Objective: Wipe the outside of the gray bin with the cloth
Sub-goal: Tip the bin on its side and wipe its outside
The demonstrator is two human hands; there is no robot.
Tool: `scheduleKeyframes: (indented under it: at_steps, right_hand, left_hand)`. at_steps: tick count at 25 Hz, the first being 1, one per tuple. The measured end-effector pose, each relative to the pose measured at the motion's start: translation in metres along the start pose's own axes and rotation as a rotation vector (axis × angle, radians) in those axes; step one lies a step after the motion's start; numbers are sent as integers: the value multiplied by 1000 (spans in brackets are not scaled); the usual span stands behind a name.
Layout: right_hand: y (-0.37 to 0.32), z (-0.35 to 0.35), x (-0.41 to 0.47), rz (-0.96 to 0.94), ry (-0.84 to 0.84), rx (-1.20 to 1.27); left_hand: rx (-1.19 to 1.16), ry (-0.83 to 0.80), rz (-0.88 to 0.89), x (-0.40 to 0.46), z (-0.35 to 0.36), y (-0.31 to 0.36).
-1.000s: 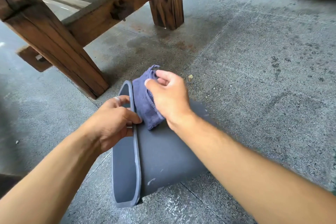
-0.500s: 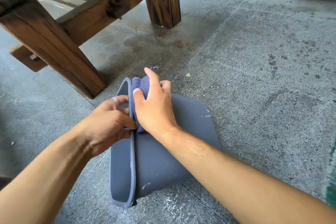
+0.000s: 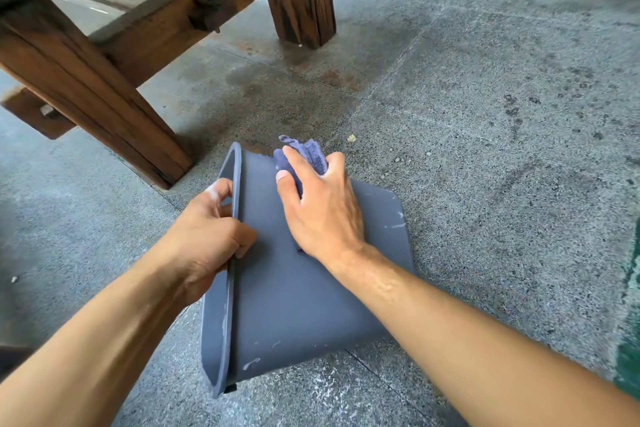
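A: Where's the gray bin (image 3: pixel 304 295) rn?

B: On its side on the concrete floor (image 3: pixel 485 149), just in front of the wooden table leg (image 3: pixel 104 107). Mouth faces away from the right hand, base end to the other side. Upturned wall is the broad face showing.

A: Hands?

B: Left hand (image 3: pixel 207 239) is at the bin's rim (image 3: pixel 232 253), fingers curled and clamped over the edge, thumb on the outer wall. It pins the bin. Right hand (image 3: pixel 322 208) lies flat on the upper wall w/ the blue cloth (image 3: pixel 308 156) bunched under it; fingers (image 3: pixel 294 170) together, pressed down on the cloth, thumb tucked at its rim side. Cloth pokes out past the fingertips at the bin's far edge.

A: Which way does the next stroke go?

B: Judging only from the layout: bin's long axis runs rim-to-base, across the body. Cloth sits at the far corner nr the rim, so most of the unwiped wall lies toward the person and toward the base. Probably a pull back along the wall. Right hand's the one on the cloth, left is nearer the rim, so it braces.

A: Risks?

B: Bin could roll or skid if the rim grip slackens. Pale scuffs show nr the base edge and the near corner; can't tell if they're dirt or scratches.
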State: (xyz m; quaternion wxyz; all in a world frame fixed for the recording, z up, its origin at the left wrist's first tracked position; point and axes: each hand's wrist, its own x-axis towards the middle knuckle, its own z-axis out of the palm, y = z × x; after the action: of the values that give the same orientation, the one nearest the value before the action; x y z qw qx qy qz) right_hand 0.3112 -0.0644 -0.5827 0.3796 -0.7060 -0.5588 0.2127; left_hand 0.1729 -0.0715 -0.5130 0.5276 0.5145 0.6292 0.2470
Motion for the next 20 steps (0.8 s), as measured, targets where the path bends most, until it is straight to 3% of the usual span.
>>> scheduleKeyframes:
  at_steps: [13,20]
  right_hand:
    - [88,-20,10,193,74,-85]
    - [134,-35,3,284,119,-161]
  left_hand:
    - [-46,-90,86,4,-9,-18]
    - [-89,-5,65,3,-13,-27]
